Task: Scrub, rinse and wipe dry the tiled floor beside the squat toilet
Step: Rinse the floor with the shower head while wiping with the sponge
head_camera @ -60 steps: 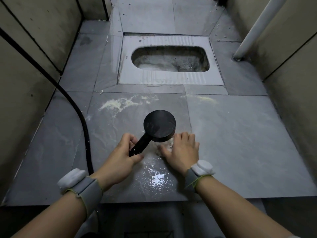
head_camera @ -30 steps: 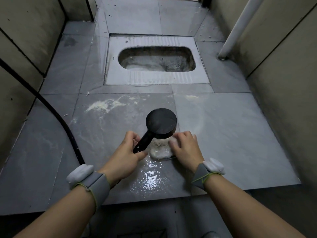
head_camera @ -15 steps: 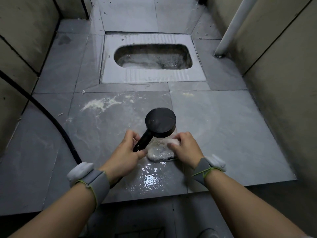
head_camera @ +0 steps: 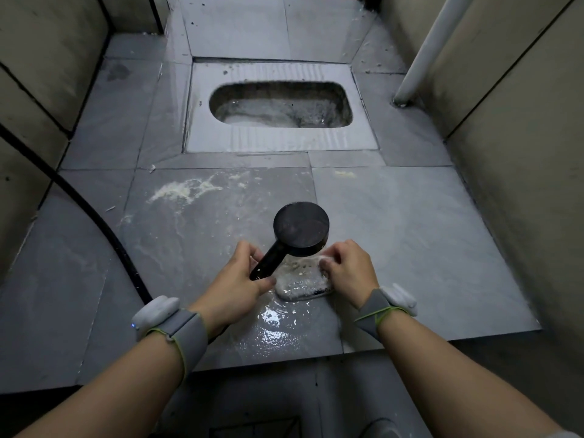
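Observation:
My left hand [head_camera: 235, 284] grips the handle of a black shower head [head_camera: 300, 229], whose round face points down over the grey tiled floor [head_camera: 410, 235]. Right under it lies a wet, foamy cloth [head_camera: 303, 282] on the tile. My right hand [head_camera: 349, 268] pinches the cloth's right edge with bent fingers. Water glistens on the tile just below the cloth. A patch of pale yellowish foam [head_camera: 183, 189] sits on the floor further up, short of the squat toilet [head_camera: 281, 105].
The black hose [head_camera: 94, 216] curves from the left wall down to my left wrist. A white pipe [head_camera: 423, 52] stands at the back right. Tiled walls close in on both sides. The floor drops a step at its near edge [head_camera: 284, 358].
The cloth has come out from under my right hand and lies spread under the shower head. My right hand shifted from pressing flat to pinching its edge. The view moved slightly.

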{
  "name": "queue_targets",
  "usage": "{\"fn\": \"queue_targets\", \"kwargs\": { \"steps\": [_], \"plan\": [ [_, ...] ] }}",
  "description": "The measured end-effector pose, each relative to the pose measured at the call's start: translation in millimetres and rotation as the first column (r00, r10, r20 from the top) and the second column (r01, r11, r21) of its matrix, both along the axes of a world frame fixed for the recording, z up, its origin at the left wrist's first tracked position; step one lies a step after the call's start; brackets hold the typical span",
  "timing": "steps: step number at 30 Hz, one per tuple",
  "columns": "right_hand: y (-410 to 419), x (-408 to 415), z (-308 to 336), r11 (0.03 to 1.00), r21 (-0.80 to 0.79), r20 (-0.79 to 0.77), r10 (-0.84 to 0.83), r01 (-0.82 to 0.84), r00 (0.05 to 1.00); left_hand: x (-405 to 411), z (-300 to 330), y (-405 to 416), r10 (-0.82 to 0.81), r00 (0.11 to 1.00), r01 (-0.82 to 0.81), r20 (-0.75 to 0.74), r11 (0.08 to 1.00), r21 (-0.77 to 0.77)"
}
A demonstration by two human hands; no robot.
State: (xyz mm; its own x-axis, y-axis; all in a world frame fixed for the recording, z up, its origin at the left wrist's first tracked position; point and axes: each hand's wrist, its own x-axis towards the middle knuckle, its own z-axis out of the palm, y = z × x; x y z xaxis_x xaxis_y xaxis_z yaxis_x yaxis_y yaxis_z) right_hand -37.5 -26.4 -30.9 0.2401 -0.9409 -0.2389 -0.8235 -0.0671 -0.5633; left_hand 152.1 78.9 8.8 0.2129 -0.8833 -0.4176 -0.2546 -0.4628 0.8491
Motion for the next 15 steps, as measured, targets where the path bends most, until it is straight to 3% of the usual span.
{"fn": "queue_targets", "kwargs": {
  "steps": [7, 9, 10, 12, 13, 15],
  "plan": [
    [8.8, 2.2, 14.3, 0.993, -0.049, 0.117, -0.100, 0.107, 0.988, -10.5, 2.5, -6.8, 0.070, 0.995, -0.069, -0.068, 0.997, 0.021],
    [18.4, 11.0, 34.0, 0.987, 0.073, 0.284, -0.159, 0.144, 0.946, -19.0, 5.8, -9.0, 0.096, 0.992, -0.095, -0.087, 0.995, 0.006],
    [24.0, 15.0, 43.9, 0.963, 0.210, 0.432, -0.247, 0.170, 0.867, -24.0, 7.2, -10.1, 0.109, 0.990, -0.110, -0.094, 0.994, 0.003],
    [31.1, 20.0, 56.0, 0.861, 0.489, 0.654, -0.471, 0.144, 0.592, -33.0, 10.4, -11.9, 0.130, 0.986, -0.131, -0.106, 0.991, 0.000],
    [35.2, 21.4, 60.9, 0.809, 0.577, 0.686, -0.557, 0.117, 0.468, -37.5, 10.9, -11.0, 0.129, 0.984, -0.129, -0.124, 0.992, 0.005],
    [39.5, 20.9, 64.9, 0.742, 0.661, 0.679, -0.654, 0.110, 0.334, -46.7, 9.0, -7.5, 0.110, 0.979, -0.107, -0.174, 0.994, 0.028]
  ]
}}
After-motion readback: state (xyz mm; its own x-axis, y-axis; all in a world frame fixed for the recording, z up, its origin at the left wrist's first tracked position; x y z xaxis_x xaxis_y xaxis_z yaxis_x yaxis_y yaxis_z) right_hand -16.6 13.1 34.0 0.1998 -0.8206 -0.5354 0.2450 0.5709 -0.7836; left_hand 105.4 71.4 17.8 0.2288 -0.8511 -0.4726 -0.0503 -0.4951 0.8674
